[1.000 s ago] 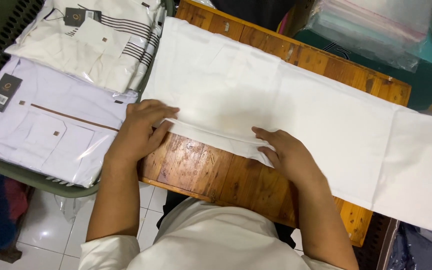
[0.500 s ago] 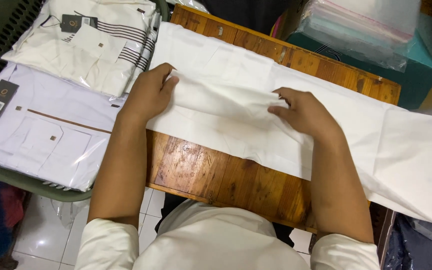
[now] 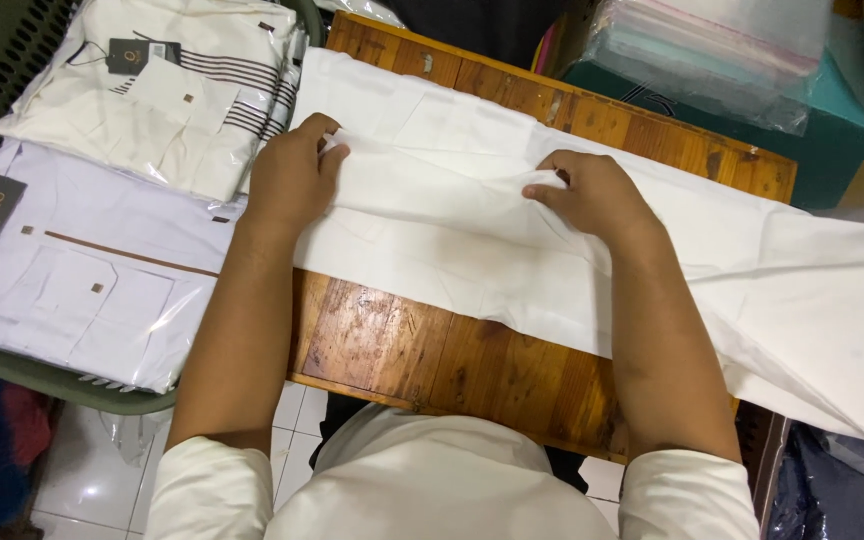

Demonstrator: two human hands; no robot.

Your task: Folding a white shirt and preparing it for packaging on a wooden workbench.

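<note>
Head view looks straight down on a wooden tabletop (image 3: 422, 350) with a long white cloth (image 3: 472, 250) laid across it, running from near the upper left corner off past the right edge, where its end hangs free. Both hands rest on the cloth, well apart, so that the stretch between them lies taut and flat. The left hand (image 3: 290, 180) pinches a fold at the cloth's left end, its grip closed on a small bunch of fabric between thumb and fingers. The right hand (image 3: 592, 195) does the same nearer the middle, fingertips tucked into a raised crease, its grip narrow and holding cloth. A doubled layer runs between the two hands, which suggests that the pinches keep the fold line straight along the cloth's length.

Left of the tabletop, a green basket (image 3: 52, 380) holds folded shirts in clear bags: a white one with a brown line (image 3: 82, 270) near the person, and a cream one with dark stripes (image 3: 152, 90) beyond it, touching the cloth's left end. At the upper right, a stack of clear plastic bags (image 3: 702, 50) sits on a teal box (image 3: 832, 140), within reach of the right hand.
</note>
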